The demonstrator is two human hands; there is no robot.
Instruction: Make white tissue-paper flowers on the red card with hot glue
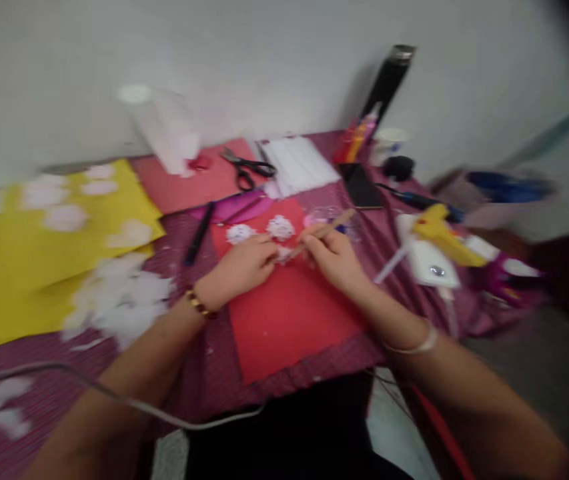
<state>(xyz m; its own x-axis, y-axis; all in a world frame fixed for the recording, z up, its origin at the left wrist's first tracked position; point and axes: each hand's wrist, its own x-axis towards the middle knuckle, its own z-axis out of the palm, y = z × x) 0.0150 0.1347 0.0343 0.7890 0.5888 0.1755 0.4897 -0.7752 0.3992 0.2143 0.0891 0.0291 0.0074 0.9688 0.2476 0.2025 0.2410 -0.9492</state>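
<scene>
A red paper sheet (289, 313) lies on the purple-clothed table in front of me. Two white paper flowers (281, 227) sit at its far end. My left hand (244, 263) is closed, pinching a small white paper piece (284, 253) over the sheet. My right hand (331, 257) is closed around a thin wooden stick (331, 225), whose lower end meets the white piece. The picture is blurred by motion.
Yellow sheets (39, 253) with white paper scraps lie at the left. Scissors (247, 167), white paper (299, 163) and a phone (361, 187) sit behind. A yellow glue gun (441, 233) rests at the right. A grey cable (114, 397) crosses my left arm.
</scene>
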